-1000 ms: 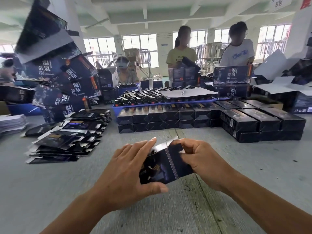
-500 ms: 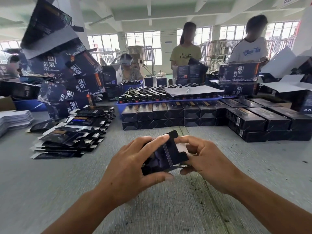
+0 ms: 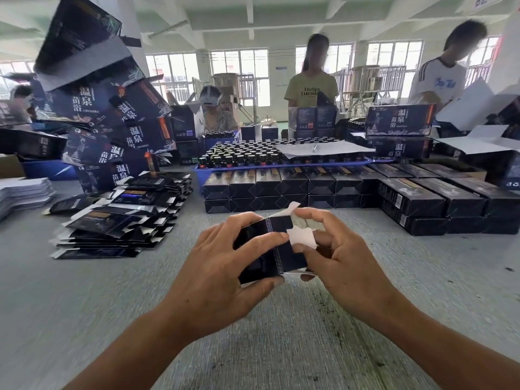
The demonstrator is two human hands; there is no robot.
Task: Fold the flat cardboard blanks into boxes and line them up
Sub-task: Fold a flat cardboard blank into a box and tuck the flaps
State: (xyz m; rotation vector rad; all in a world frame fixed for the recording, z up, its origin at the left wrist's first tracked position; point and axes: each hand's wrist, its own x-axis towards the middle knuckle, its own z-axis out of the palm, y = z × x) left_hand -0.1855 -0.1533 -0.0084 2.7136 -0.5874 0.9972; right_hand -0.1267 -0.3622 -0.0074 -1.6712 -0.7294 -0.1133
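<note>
While our left hand [image 3: 222, 266] grips the dark box [image 3: 270, 249] above the table [image 3: 84, 305], our right hand [image 3: 334, 257] pinches its white end flaps [image 3: 302, 237], which a moment ago were tucked flat and now splay open. We judge the end closure is under way. Beyond lie the pile of blanks [image 3: 118, 220] and the row of finished boxes [image 3: 281, 190] it should join.

Your left hand [image 3: 225, 266] curls with thumb and fingers clamped. Your right hand [image 3: 342, 257] faces it, fingertips pinching. Both forearms converge.
</note>
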